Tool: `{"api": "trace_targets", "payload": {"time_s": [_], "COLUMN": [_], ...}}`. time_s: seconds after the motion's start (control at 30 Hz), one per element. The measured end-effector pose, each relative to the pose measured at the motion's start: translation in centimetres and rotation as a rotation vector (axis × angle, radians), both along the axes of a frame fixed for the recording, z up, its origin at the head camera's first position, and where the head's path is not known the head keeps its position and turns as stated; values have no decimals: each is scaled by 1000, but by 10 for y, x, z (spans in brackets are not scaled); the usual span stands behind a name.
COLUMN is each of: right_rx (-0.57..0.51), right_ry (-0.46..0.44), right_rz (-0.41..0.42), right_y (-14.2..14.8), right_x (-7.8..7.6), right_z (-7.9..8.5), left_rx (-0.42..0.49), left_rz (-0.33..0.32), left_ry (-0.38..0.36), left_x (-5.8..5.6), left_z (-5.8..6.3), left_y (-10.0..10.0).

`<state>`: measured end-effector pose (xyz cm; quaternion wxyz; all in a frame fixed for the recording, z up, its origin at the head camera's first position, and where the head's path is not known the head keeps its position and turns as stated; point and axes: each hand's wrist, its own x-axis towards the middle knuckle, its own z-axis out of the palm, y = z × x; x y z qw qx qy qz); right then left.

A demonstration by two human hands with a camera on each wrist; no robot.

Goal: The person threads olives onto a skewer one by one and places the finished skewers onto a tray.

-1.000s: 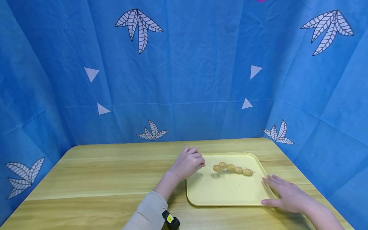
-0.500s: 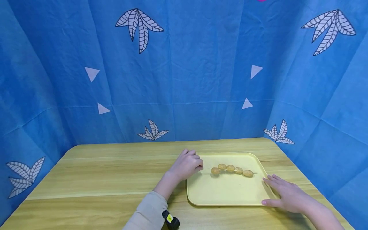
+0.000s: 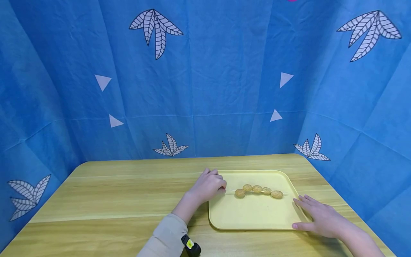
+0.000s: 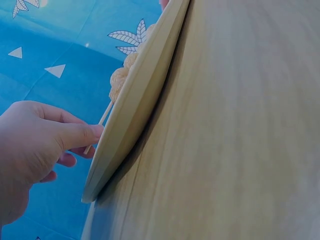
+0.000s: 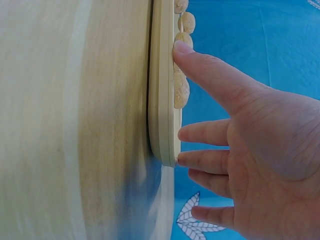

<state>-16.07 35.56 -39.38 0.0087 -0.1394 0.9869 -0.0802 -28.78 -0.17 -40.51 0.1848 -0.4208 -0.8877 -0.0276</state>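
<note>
A skewer (image 3: 257, 189) threaded with several golden-brown, rough-skinned balls lies across the upper part of a pale yellow tray (image 3: 253, 217). My left hand (image 3: 207, 186) is at the tray's left edge, pinching the bare stick end between thumb and fingers. In the left wrist view, the stick (image 4: 105, 113) runs from the balls down behind the left thumb. At the tray's right edge is my right hand (image 3: 318, 216), fingers spread and fairly straight. The right wrist view has its thumb and some fingertips at the tray rim (image 5: 167, 125), with the balls (image 5: 181, 90) beyond.
The tray lies on the right half of a wood-grain table (image 3: 112, 200). A blue curtain (image 3: 208, 78) with leaf and triangle prints surrounds the back and sides. A black strap device (image 3: 191, 247) with a yellow label sits by the left sleeve.
The left hand has lowered slightly, bringing the skewer's left end down and a little left toward the tray. The right hand has stayed in place.
</note>
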Motion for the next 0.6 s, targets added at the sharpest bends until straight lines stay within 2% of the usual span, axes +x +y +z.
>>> {"api": "trace_targets", "payload": {"time_s": [0.33, 0.6], "right_rx": [2, 3], "right_ry": [-7, -33], "right_rz": [5, 2], "right_y": [0, -1], "right_x": [-1, -1], "right_z": [0, 2], "left_rx": [-17, 0], "left_rz": [57, 73], "left_ry": [-75, -140], "left_x": [1, 1], "left_z": [2, 3], "left_y": [1, -1]}}
